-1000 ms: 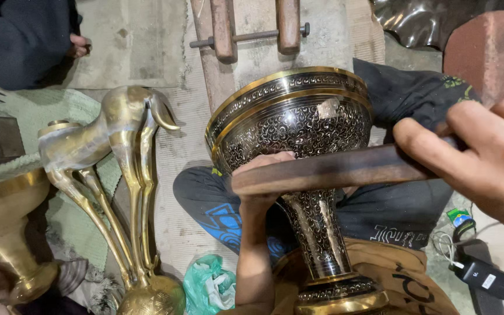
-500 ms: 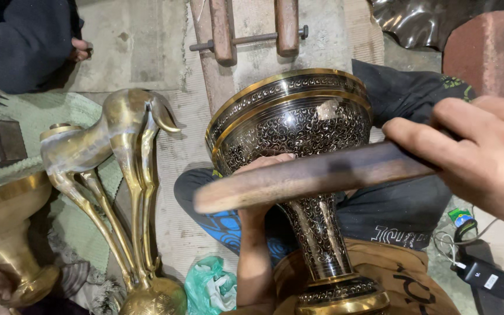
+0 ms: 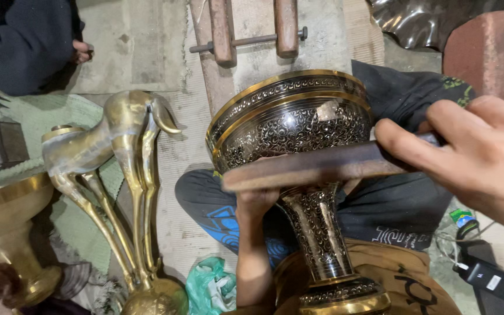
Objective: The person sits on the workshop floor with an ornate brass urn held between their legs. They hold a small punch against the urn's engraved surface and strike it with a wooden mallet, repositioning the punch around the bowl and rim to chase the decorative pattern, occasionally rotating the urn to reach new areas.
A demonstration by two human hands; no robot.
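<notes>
A large engraved brass goblet-shaped vase with dark patterned bowl and stem stands on my lap, its base at the bottom. My right hand grips one end of a long flat brown tool, which lies across the bowl's underside. My left hand reaches up from below and touches the bowl where it meets the stem, partly hidden behind the tool.
A brass deer figure stands at left beside another brass vessel. Another person in a dark sleeve sits at top left. A wooden clamp, a red brick, a green bag and a charger lie around.
The flat tool has slid back and forth across the bowl's underside, left and then right again. My right hand moved with it. The vase stayed put.
</notes>
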